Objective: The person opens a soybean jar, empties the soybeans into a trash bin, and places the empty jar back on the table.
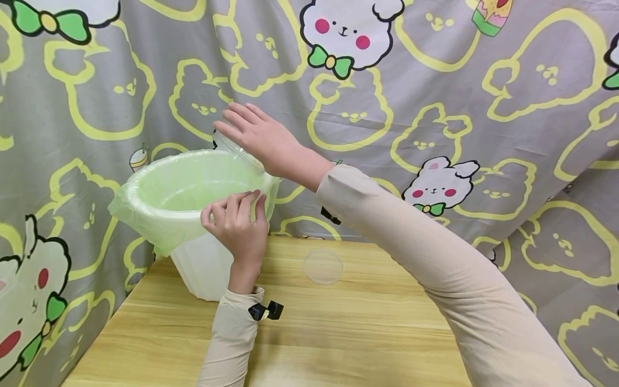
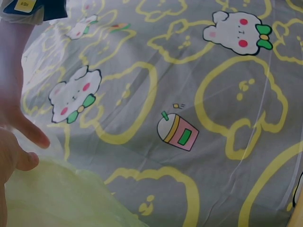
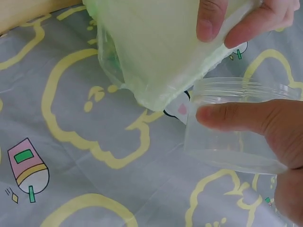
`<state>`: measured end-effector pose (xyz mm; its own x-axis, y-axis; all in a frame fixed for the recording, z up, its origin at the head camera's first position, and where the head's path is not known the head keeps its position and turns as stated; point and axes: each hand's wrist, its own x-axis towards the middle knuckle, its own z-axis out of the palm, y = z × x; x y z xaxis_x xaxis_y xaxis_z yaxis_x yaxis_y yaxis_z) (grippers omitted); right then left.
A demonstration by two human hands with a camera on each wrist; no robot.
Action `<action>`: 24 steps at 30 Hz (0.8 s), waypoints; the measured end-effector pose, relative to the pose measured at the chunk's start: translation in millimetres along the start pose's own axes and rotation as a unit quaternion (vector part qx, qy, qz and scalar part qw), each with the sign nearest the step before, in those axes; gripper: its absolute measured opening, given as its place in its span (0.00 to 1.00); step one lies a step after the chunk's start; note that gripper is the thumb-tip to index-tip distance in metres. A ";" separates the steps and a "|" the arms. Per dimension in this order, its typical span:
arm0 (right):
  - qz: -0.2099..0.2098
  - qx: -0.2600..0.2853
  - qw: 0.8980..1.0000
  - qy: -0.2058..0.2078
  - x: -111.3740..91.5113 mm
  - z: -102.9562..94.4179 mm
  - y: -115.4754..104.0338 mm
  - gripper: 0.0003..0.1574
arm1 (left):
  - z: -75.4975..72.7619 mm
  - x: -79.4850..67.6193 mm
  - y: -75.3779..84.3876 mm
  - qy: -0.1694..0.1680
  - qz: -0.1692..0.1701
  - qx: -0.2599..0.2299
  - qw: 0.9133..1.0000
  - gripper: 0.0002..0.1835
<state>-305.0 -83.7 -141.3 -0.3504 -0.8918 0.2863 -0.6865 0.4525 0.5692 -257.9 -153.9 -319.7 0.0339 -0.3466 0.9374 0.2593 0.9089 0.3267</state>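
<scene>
A white trash bin (image 1: 203, 269) stands tilted on the table, lined with a pale green plastic bag (image 1: 145, 223) folded over its rim. My left hand (image 1: 242, 228) grips the near right part of that rim, thumb and fingers over the bag. Above the bin's right side, my right hand (image 1: 273, 142) holds a clear plastic jar (image 1: 242, 155), its mouth toward the bin. In the right wrist view the jar (image 3: 227, 142) shows a threaded neck, no lid on it, and my thumb pressed along its side.
A round clear lid (image 1: 323, 267) lies flat on the wooden table (image 1: 338, 322), to the right of the bin. Behind the table hangs a grey curtain (image 1: 435, 91) with yellow outlines and cartoon rabbits, close to the bin's back.
</scene>
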 end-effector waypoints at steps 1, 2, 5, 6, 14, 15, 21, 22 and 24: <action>0.001 0.010 1.000 -0.001 -0.3 -0.3 0.4 0.55 | 0.0 0.0 0.0 0.001 0.000 0.001 1.000 0.05; 0.001 0.023 1.000 -0.002 -0.3 -0.4 0.9 0.56 | 0.0 0.0 -0.1 0.002 0.000 0.001 1.000 0.05; 0.001 0.048 0.999 -0.007 -0.8 -0.9 1.5 0.58 | 0.2 -0.1 -0.3 0.003 0.000 -0.001 1.000 0.05; 0.002 0.052 0.999 -0.008 -0.9 -1.1 1.6 0.58 | 0.2 -0.1 -0.3 0.003 0.000 -0.002 1.000 0.05; -0.001 0.003 1.000 -0.014 -0.6 -0.3 0.4 0.54 | 0.4 -0.3 0.0 0.003 -0.003 -0.004 1.000 0.05; -0.001 0.000 1.000 -0.018 -0.7 -0.3 0.1 0.54 | 0.3 -0.3 0.1 0.003 -0.003 -0.004 1.000 0.05; -0.005 -0.011 1.000 -0.027 -1.7 0.7 -1.1 0.56 | 0.2 0.0 0.3 0.002 -0.004 -0.005 1.000 0.05; -0.006 -0.013 1.000 -0.025 -1.8 1.1 -1.2 0.55 | 0.1 0.0 0.3 0.001 -0.004 -0.005 1.000 0.05; -0.007 -0.013 1.000 -0.022 -2.0 1.6 -1.8 0.55 | 0.0 0.0 0.2 0.002 -0.005 -0.005 1.000 0.05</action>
<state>-304.1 -82.7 -144.1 -0.3692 -0.8964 0.2453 -0.6751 0.4401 0.5921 -257.8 -153.7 -319.7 0.0346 -0.3560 0.9338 0.2692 0.9032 0.3344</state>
